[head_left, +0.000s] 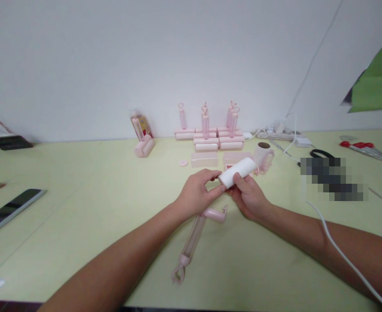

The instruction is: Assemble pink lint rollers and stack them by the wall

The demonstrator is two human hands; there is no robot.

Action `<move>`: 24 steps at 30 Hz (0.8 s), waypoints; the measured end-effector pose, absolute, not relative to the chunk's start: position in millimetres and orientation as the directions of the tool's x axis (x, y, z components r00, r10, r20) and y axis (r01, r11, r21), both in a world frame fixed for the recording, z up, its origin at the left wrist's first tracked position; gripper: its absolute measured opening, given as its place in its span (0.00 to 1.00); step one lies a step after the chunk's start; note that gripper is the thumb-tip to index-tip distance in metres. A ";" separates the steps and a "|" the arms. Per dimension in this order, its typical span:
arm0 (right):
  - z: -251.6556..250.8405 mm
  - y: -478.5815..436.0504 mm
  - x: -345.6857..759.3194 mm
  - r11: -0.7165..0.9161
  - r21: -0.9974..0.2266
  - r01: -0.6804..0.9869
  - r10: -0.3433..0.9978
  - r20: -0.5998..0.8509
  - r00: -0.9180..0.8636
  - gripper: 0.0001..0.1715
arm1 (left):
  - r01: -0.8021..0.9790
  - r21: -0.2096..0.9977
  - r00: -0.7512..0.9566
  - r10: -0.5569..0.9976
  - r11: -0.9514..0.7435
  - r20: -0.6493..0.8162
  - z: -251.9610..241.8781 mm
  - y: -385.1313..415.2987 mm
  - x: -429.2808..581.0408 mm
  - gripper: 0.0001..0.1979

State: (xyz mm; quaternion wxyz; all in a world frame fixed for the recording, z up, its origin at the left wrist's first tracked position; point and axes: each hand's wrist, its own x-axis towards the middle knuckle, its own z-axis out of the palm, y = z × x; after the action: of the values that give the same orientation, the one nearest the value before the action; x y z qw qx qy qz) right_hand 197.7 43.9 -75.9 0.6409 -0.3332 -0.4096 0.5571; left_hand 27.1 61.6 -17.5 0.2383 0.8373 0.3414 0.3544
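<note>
A white sticky-paper roll (239,172), the kind used in lint rollers, is held tilted above the table. My right hand (251,197) grips it, with the thumb along its front side. At its lower left end, my left hand (201,188) pinches the rim between fingers and thumb. Below the hands lies a pink lint roller handle (192,240) with a clear stem and a loop at its near end. Its pink arm (215,214) reaches right and is partly hidden by my left hand.
Several assembled pink lint rollers (205,141) stand along the wall. Clear pink covers (204,159), a small pink disc (182,163) and another white roll (263,151) lie nearer. Scissors (360,145) are at right, a phone (12,208) at left. A white cable (334,247) crosses my right arm.
</note>
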 end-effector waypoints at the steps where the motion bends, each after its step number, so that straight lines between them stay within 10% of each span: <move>1: -75.0 43.4 197.4 0.152 -0.870 -0.468 0.988 0.152 0.038 0.21 | 0.405 0.642 0.512 0.744 -0.650 0.430 -17.7 61.7 27.2 0.18; 24: -71.5 40.4 194.8 0.047 -0.725 -0.687 0.997 0.077 -0.013 0.14 | 0.134 0.917 0.325 0.891 -0.375 0.317 -39.9 69.9 37.2 0.18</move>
State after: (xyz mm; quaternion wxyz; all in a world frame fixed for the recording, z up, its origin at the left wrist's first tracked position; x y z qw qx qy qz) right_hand 194.8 40.4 -71.5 0.6554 -0.2529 -0.3068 0.6422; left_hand 37.2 69.9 -39.9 0.4210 0.6966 0.3680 0.4496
